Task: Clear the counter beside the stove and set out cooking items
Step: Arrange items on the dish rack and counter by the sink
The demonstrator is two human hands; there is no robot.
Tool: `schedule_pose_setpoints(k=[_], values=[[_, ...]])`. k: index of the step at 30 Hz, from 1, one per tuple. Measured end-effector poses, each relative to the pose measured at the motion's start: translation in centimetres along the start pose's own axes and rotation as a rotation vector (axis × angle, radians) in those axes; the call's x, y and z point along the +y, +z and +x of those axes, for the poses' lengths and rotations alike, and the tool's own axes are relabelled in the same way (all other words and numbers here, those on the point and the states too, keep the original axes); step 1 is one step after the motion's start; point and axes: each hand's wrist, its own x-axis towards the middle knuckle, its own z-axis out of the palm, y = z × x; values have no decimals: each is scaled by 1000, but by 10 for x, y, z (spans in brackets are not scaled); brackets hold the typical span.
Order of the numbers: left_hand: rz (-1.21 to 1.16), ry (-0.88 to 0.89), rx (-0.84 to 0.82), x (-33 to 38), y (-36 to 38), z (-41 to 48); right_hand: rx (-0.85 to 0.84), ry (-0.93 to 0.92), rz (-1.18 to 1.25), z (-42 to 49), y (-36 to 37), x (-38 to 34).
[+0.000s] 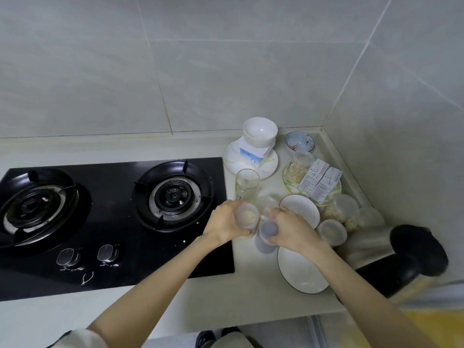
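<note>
My left hand [226, 222] grips a small clear jar [247, 217] with pale powder in it, just right of the black gas stove [110, 222]. My right hand [291, 229] holds a second small clear jar [268, 232] with a greyish inside, right beside the first one. Both jars are over the beige counter [251, 280]. A tall empty glass [247, 183] stands just behind my left hand.
White plates [301, 275] [305, 209] lie around my right hand. Behind are a white bowl [259, 131] on a blue-white box, a patterned small bowl [299, 141], packets [320, 182] on a plate, and jars of grains [339, 214]. A black-and-metal object [411, 249] lies at right.
</note>
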Motion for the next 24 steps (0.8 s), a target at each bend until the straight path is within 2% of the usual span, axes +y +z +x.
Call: schedule_pose_setpoints(k=[5, 13, 24], values=[[-106, 29, 118, 8, -28, -8, -6, -8, 11, -9, 10, -3], [-286, -47, 315, 3, -60, -44, 20, -64, 38, -17, 10, -14], [-380, -69, 615, 1, -104, -140, 164, -267, 558, -31, -26, -58]])
